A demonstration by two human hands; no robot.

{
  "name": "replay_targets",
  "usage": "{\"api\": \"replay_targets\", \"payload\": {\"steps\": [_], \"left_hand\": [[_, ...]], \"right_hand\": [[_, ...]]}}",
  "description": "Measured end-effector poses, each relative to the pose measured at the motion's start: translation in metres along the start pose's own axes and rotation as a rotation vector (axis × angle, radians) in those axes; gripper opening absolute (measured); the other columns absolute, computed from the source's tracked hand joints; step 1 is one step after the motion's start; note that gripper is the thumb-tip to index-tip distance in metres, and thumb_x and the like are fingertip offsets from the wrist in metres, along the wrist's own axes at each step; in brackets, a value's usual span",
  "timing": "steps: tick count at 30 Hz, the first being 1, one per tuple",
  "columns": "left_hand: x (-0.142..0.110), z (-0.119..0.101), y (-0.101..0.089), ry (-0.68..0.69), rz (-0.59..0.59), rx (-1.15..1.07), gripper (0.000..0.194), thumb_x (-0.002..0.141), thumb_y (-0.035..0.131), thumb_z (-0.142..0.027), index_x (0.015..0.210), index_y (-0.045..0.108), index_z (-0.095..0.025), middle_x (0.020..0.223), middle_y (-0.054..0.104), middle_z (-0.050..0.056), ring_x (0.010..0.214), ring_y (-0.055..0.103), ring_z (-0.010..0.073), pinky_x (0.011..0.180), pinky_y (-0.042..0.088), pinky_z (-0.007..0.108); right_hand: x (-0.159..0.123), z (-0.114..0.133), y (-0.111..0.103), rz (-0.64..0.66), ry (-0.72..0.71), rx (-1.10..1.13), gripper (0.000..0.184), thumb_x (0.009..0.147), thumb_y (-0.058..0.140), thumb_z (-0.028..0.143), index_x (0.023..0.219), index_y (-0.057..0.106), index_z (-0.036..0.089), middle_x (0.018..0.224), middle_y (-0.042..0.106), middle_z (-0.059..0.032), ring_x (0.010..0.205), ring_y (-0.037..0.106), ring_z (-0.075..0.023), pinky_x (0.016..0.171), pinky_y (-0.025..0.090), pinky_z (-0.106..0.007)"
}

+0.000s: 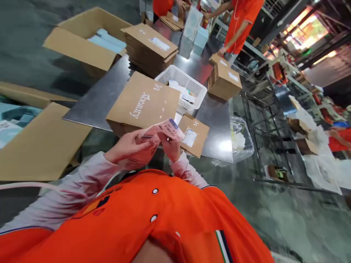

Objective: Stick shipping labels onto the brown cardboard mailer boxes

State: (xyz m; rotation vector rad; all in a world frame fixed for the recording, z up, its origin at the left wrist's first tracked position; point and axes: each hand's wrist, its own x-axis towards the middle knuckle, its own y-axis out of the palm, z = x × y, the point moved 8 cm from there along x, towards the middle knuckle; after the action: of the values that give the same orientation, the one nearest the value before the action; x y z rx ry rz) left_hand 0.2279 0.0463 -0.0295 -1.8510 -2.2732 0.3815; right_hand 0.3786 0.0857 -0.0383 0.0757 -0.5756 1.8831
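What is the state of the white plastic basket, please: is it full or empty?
Neither: the white plastic basket is partly filled. White paper-like items lie inside, and its bare perforated surface shows beside them.

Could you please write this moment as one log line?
left hand: holding printed labels | right hand: holding printed labels | on metal table: large carton, white basket, small labelled carton

white "Sbeauty" script on the large cardboard box [157,104], similar blurred lettering on the smaller carton [201,136], label sheets [170,128] illegible
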Motion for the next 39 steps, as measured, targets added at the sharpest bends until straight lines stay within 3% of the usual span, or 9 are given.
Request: {"api": "replay_targets", "payload": {"steps": [5, 15, 21, 24, 28, 30, 34, 37, 39], "left_hand": [[0.0, -0.003, -0.014, -0.066, -0.046, -0.241, 0.069, 0.053, 0.083, -0.067, 0.092, 0.077, -0.011, 0.096, 0.075, 0.014, 0.09, 0.069, 0.029, 0.08, 0.056, 0.035], [-0.002, 0.015, -0.01, -0.064, -0.496, -0.199, 0.042, 0.069, 0.072, -0.05, 0.055, 0.053, -0.016, 0.054, 0.051, -0.001, 0.054, 0.045, 0.0107, 0.052, 0.036, 0.022], [0.025, 0.048, 0.012, -0.399, 0.003, -0.525, 0.044, 0.049, 0.091, -0.037, 0.077, 0.068, -0.012, 0.064, 0.066, 0.005, 0.054, 0.057, 0.0159, 0.05, 0.044, 0.025], [0.016, 0.066, 0.017, -0.483, 0.055, -0.67, 0.046, 0.045, 0.093, -0.031, 0.081, 0.072, -0.012, 0.076, 0.073, 0.01, 0.062, 0.065, 0.0203, 0.057, 0.052, 0.029], [-0.029, 0.092, 0.014, -0.522, 0.04, -0.642, 0.049, 0.042, 0.094, -0.032, 0.083, 0.075, -0.013, 0.092, 0.077, 0.015, 0.078, 0.07, 0.0273, 0.069, 0.057, 0.036], [-0.057, 0.101, 0.001, -0.538, 0.013, -0.556, 0.046, 0.046, 0.094, -0.035, 0.082, 0.076, -0.013, 0.093, 0.077, 0.015, 0.08, 0.071, 0.0281, 0.07, 0.058, 0.035], [-0.077, 0.095, -0.036, -0.624, 0.013, -0.512, 0.044, 0.054, 0.09, -0.044, 0.078, 0.074, -0.011, 0.076, 0.074, 0.011, 0.062, 0.066, 0.0227, 0.055, 0.053, 0.03], [-0.03, 0.068, -0.074, -0.528, -0.194, -0.521, 0.038, 0.061, 0.085, -0.04, 0.077, 0.068, -0.01, 0.063, 0.068, 0.005, 0.052, 0.056, 0.0161, 0.047, 0.044, 0.025], [0.018, 0.046, -0.099, -0.367, -0.382, -0.369, 0.029, 0.072, 0.076, -0.035, 0.082, 0.067, -0.009, 0.068, 0.067, 0.003, 0.063, 0.059, 0.0157, 0.059, 0.049, 0.025]], "right_hand": [[0.016, 0.006, 0.005, 0.213, 0.101, 0.202, 0.048, 0.074, 0.08, 0.048, 0.112, 0.075, 0.018, 0.106, 0.077, -0.0054, 0.098, 0.073, -0.0232, 0.092, 0.059, -0.036], [0.045, 0.016, -0.006, 0.094, 0.063, -0.134, 0.023, 0.087, 0.07, 0.038, 0.101, 0.081, 0.023, 0.099, 0.079, -0.0036, 0.091, 0.074, -0.0217, 0.085, 0.06, -0.032], [0.126, -0.009, 0.022, 0.158, 0.018, -0.275, 0.014, 0.085, 0.074, 0.03, 0.092, 0.081, 0.02, 0.118, 0.071, -0.005, 0.109, 0.066, -0.0169, 0.101, 0.051, -0.027], [0.177, -0.037, 0.021, 0.115, 0.116, -0.508, 0.02, 0.088, 0.07, 0.032, 0.101, 0.08, 0.02, 0.131, 0.064, -0.0047, 0.123, 0.058, -0.016, 0.111, 0.041, -0.027], [0.211, -0.06, 0.018, 0.092, 0.21, -0.697, 0.076, 0.077, 0.08, 0.048, 0.142, 0.056, 0.015, 0.156, 0.039, -0.0173, 0.144, 0.037, -0.0334, 0.12, 0.028, -0.053], [0.208, -0.058, 0.034, 0.237, 0.119, -0.824, 0.09, 0.083, 0.073, 0.054, 0.155, 0.037, 0.014, 0.164, 0.022, -0.02, 0.153, 0.018, -0.0376, 0.12, 0.015, -0.064], [0.144, -0.041, 0.077, 0.632, -0.184, -0.861, 0.068, 0.099, 0.05, 0.049, 0.155, 0.037, 0.013, 0.166, 0.019, -0.0149, 0.157, 0.01, -0.03, 0.124, 0.0, -0.06], [0.076, -0.021, 0.08, 0.788, -0.379, -0.55, 0.058, 0.091, 0.062, 0.051, 0.139, 0.059, 0.018, 0.156, 0.044, -0.011, 0.151, 0.03, -0.0265, 0.127, 0.017, -0.046], [0.056, -0.021, 0.056, 0.664, -0.321, -0.352, 0.044, 0.093, 0.058, 0.053, 0.121, 0.071, 0.022, 0.134, 0.066, -0.0065, 0.138, 0.05, -0.0251, 0.12, 0.036, -0.041]]}}
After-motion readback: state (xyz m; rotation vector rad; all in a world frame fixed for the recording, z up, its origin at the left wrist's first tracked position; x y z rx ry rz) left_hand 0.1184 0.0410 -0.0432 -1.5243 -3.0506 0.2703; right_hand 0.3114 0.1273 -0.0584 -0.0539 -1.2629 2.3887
